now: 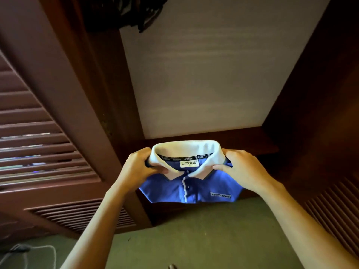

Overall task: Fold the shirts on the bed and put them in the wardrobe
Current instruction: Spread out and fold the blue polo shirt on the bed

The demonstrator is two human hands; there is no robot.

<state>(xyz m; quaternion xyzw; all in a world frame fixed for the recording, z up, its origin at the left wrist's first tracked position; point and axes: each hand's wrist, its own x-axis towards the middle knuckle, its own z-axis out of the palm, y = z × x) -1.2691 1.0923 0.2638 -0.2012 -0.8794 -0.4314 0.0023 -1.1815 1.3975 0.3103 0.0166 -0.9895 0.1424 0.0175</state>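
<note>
We held a folded blue polo shirt with a white collar (169, 189) in both hands, right in front of an open dark brown wooden wardrobe (303, 105). Our left grip (141, 166), a bare hand, was curled round the left side of the shirt next to the collar. Its thumb lay on top and its fingers were tucked under the cloth. Our right grip (239, 167), also a bare hand, was curled round the right side of the shirt, and its thumb pressed on the tip of the collar. Both grips were closed tight on the shirt and held nothing else.

The shirt was up in the air, with its buttons facing us. Its collar end sat near the low wooden shelf (252, 141) at the bottom of the wardrobe. We could not tell if the shirt touched that shelf. Its near edge hung over the green carpet floor (194, 233).

A small white label (189, 163) inside the collar said "adidas". A small dark badge (220, 195) on the chest said it too.

The back of the wardrobe was a pale flat panel (213, 74). Some dark clothes (126, 12) hung at the top. A brown door with slats (38, 133) stood open on the left. A white cable (52, 251) lay on the carpet by that door.
</note>
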